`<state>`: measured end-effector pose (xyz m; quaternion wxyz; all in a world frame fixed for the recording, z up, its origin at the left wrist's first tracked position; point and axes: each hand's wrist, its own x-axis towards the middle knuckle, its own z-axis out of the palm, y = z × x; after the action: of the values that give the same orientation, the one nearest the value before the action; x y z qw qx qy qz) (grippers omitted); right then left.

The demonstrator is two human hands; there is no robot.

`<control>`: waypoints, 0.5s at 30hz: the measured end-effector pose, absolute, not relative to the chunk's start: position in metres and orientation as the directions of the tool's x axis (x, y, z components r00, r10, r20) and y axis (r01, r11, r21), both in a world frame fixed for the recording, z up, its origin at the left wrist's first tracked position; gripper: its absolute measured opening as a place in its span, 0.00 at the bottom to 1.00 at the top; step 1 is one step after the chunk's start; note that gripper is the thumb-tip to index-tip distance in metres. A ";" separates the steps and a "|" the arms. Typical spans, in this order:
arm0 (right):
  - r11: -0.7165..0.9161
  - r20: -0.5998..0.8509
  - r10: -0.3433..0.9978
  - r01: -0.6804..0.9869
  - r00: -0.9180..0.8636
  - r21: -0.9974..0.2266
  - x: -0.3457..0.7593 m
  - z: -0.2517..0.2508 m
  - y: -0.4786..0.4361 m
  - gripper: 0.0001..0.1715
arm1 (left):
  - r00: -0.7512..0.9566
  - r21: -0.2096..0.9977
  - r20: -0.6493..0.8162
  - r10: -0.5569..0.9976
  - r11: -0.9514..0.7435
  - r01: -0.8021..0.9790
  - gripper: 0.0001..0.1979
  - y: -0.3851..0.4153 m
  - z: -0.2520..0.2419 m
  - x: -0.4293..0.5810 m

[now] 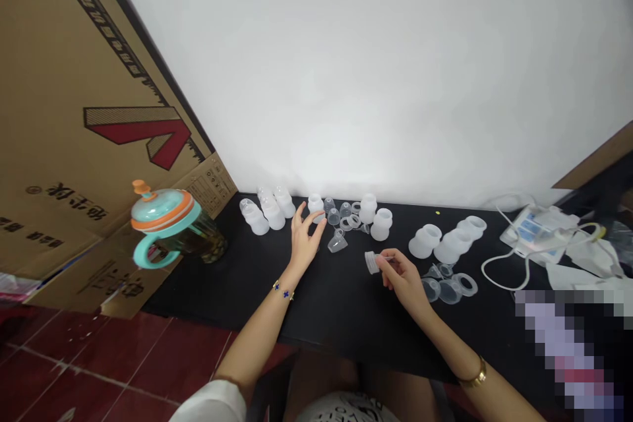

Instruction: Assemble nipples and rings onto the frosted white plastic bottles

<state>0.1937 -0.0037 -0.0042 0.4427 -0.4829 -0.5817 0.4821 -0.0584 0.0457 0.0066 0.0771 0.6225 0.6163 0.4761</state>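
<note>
My left hand (305,237) reaches over the black table with its fingers spread. Its fingertips are beside a white baby bottle body (315,200); whether they touch it I cannot tell. Pinched in my right hand (401,278) is a translucent, ribbed baby bottle collar (370,262), tilted to the left above the table; the fingers hide part of it. Between my hands lie a clear bottle cap (337,242) and several loose nipples and rings (345,223). Two white bottle bodies (380,224) stand just behind them.
Several capped baby bottles (254,218) stand at the left. More bottle bodies (425,241) and loose rings (465,285) are at the right. A large teal-lidded jug (165,211) stands by a cardboard box (99,112). White cables (525,257) lie far right, near a blurred-out person.
</note>
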 end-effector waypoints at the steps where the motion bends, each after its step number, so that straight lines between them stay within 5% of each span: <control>1: 0.065 0.046 0.988 0.128 -0.146 -0.990 0.194 -0.004 -0.004 0.21 | -0.211 0.684 0.489 0.846 -0.222 0.695 0.14 0.048 0.005 -0.060; 15: 0.000 0.016 0.990 -0.114 -0.140 -0.993 0.191 -0.005 0.000 0.22 | -0.080 0.650 0.247 0.966 -0.104 0.753 0.29 0.081 -0.019 -0.069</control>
<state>0.1907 -0.0004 -0.0051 0.4933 -0.4322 -0.5068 0.5595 -0.0688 0.0805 -0.0186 0.1558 0.6599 0.6510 0.3411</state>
